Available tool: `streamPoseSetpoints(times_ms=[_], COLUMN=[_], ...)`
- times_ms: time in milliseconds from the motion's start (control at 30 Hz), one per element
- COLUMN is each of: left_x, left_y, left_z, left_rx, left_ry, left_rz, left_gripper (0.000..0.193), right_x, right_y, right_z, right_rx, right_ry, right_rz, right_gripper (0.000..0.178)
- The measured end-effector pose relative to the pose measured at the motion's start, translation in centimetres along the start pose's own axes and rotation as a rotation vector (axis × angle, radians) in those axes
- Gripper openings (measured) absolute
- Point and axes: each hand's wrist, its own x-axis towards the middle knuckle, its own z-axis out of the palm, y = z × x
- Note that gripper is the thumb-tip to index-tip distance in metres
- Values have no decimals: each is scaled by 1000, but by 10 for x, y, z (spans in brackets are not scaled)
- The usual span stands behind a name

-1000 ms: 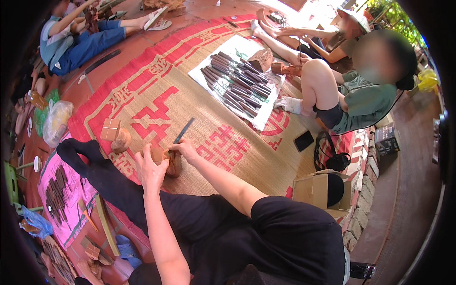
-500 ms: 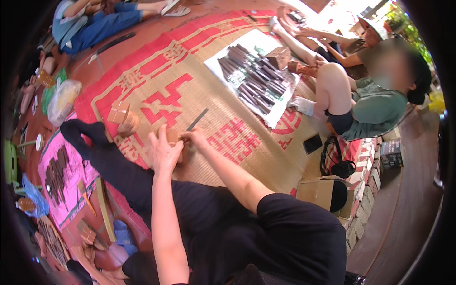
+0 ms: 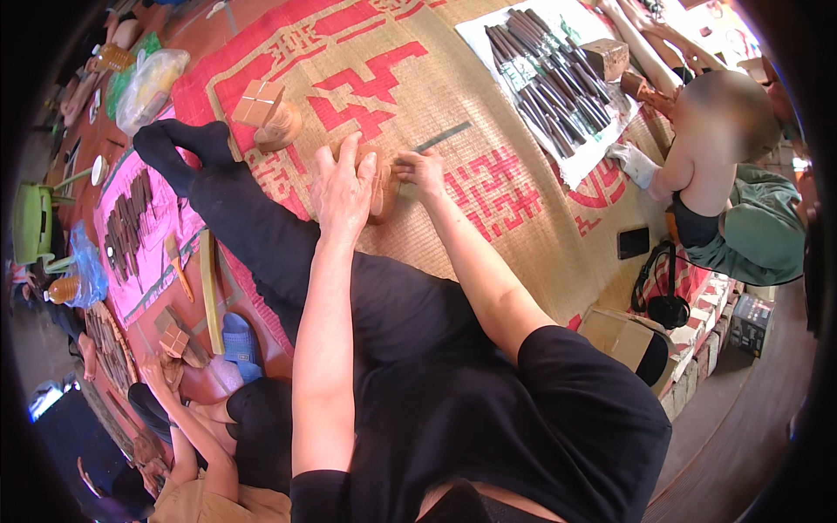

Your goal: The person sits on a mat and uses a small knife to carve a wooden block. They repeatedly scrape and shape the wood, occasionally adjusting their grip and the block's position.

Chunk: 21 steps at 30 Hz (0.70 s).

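Versus 1.0 s earlier: flat grey tool [image 3: 443, 137] now lies at a shallower slant, pointing away to the right; it stood steeper before. View has shifted; hands and work appear higher in it. Left hand [image 3: 344, 183] remains on the wooden piece [image 3: 381, 197], fingers curved over it, gripping. Right hand [image 3: 421, 171] curled round the tool's near end, beside the piece. Wooden piece: reddish brown, rounded at the visible side, largely covered by the left hand; located over the woven mat [image 3: 514, 270], just beyond the legs. Fine surface detail unreadable.
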Motion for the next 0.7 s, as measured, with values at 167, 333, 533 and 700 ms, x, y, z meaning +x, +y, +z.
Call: streamPoseSetpoints(times_ms=[167,333,533,700], left_x=[2,1,-2,1], left_y=[-2,-2,-6,-3], left_z=[3,1,-2,-5], left_rx=[-28,-25,-24,-55], left_ry=[46,53,109,93], left_rz=[-6,-6,3,-22], left_gripper=[35,34,34,36], right_x=[-5,-11,-21,-20], right_y=[-6,-10,-17,-19], right_z=[5,14,18,22], right_rx=[31,-73,-22,-140], right_ry=[-115,-77,-95,-126], right_rz=[25,35,16,-54], right_gripper=[23,18,18,14])
